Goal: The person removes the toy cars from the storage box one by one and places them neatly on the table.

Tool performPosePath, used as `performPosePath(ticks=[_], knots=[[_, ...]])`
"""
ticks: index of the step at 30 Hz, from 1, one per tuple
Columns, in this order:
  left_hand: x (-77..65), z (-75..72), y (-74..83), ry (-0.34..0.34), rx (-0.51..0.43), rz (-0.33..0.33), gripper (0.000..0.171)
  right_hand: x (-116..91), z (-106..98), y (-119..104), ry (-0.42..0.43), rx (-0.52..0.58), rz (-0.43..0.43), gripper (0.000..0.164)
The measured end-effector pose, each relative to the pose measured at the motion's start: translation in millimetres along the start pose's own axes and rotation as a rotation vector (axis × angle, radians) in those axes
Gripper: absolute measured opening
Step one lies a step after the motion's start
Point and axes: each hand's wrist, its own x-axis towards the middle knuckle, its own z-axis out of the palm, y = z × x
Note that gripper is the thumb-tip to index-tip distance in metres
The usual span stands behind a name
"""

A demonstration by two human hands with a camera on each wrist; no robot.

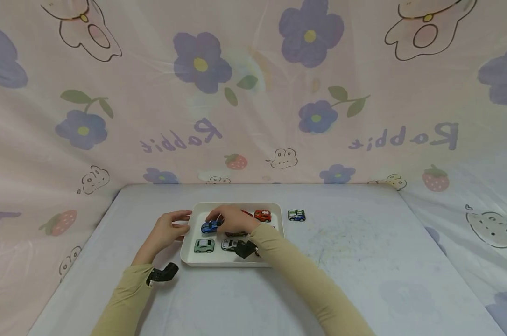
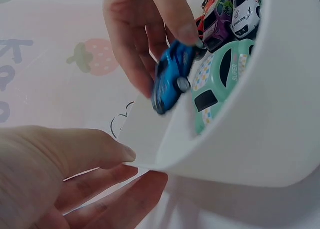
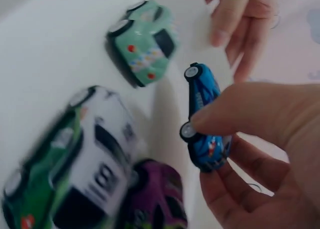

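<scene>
Between its thumb and fingers, my right hand holds a blue toy car over the left part of a white tray. My left hand pinches the tray's left rim, thumb at the top edge and fingers outside, as the left wrist view shows. Nearest to the blue car is a mint-green toy car in the tray's front left corner. A white toy car with green sides and a purple toy car stand beside it. My right hand and sleeve hide part of the tray.
A red toy car stands in the tray's back right corner. Outside, to the right of the tray, a white, blue and green toy car sits on the white-covered table. A patterned cloth hangs behind and at both sides.
</scene>
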Motion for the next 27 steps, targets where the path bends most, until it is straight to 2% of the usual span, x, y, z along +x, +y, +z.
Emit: performPosePath(ticks=[12, 19, 27], knots=[[-1.4, 1.6, 0.7, 0.001, 0.015, 0.007, 0.050, -34, -32, 6, 0.021, 0.026, -0.027, 0.039], [-2.7, 1.7, 3.0, -0.003, 0.008, 0.007, 0.050, -59, -42, 20, 0.066, -0.007, -0.076, 0.039], [-2.9, 2.6, 3.1, -0.006, 0.017, 0.010, 0.050, -88, -50, 35, 0.078, 0.008, -0.037, 0.042]])
